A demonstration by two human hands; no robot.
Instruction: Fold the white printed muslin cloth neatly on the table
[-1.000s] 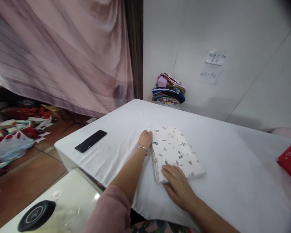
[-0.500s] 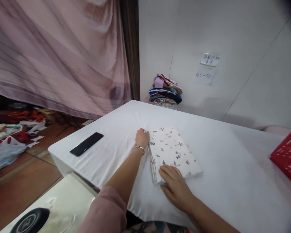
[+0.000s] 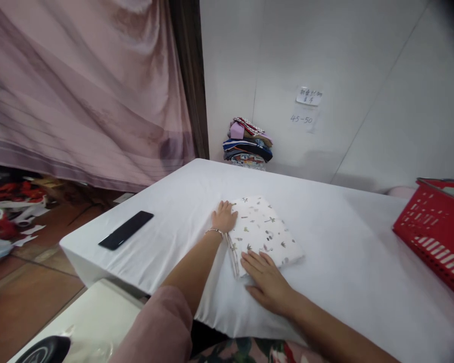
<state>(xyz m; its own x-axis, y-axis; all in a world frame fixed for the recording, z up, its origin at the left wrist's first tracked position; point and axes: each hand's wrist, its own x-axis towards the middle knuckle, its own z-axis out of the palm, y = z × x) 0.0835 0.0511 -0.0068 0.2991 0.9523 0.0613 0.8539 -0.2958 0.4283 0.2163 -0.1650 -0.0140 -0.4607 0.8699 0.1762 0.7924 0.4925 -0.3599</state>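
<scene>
A folded white cloth (image 3: 267, 229) printed with small leaves and figures lies flat on the white-covered table (image 3: 348, 282). My left hand (image 3: 224, 217), with a bracelet at the wrist, rests at the cloth's far left edge, its fingers stretched out and touching it. On the near edge lies my right hand (image 3: 264, 280), palm down, fingers spread on the fabric and thumb apart on the table side. Neither hand grips the cloth. The folded layers show along its left side.
A black phone (image 3: 126, 230) lies on the table's left part. At the right edge stands a red plastic basket (image 3: 435, 232). Behind the table a stack of folded fabrics (image 3: 247, 143) leans by the wall, and a pink curtain (image 3: 98, 91) hangs at left.
My left hand has gone from curled fingers at the cloth's edge to fingers laid out flat. The right hand stays on the near edge. The view has turned right, showing more of the basket.
</scene>
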